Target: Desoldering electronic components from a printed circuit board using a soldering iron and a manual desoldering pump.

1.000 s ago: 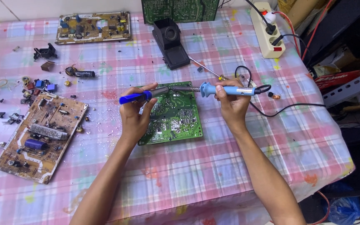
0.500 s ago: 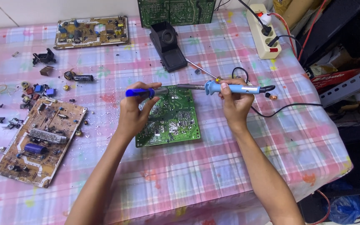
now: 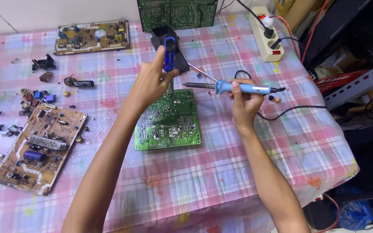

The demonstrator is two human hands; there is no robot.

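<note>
On my right, beyond the table edge, I see a flat red cardboard package [image 3: 341, 79] on the dark shelving, and a brown cardboard box [image 3: 299, 11] at the top, behind the power strip.

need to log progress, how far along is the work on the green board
Looks done: pulled parts lie loose by the brown board. In hand: left hand holds a blue desoldering pump upright over the green board; right hand holds the soldering iron level, above it. Left: cannot tell.
</note>
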